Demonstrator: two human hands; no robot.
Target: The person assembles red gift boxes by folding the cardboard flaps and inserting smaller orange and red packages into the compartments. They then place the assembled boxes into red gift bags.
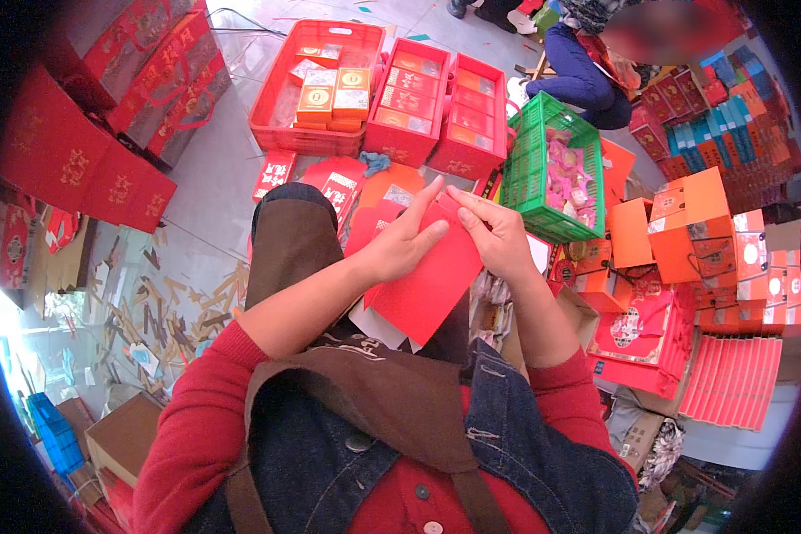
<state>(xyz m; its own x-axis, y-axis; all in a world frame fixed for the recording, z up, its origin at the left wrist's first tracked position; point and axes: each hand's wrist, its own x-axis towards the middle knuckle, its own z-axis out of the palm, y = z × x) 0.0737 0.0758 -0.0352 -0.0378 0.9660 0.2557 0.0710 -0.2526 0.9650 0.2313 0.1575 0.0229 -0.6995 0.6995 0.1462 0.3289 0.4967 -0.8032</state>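
Observation:
A flat red card (425,287), perhaps a paper bag blank, lies tilted over my lap. My right hand (500,233) pinches its far edge between thumb and fingers. Opposite, my left hand (397,240) rests along the card's left side, fingers stretched out and thumb apart. The two sets of fingertips nearly meet at the top of the card. Beneath it, more red sheets and a white corner (376,326) show above my brown apron (294,240). Whether the left palm presses on the card is hard to make out.
Ahead stand a red basket (260,116) holding orange-white boxes, two red gift boxes (404,147) and a green crate (529,200) of pink packets. Orange boxes (685,222) pile up at right, red gift bags (107,178) at left. Another person's leg (578,76) is beyond the crate.

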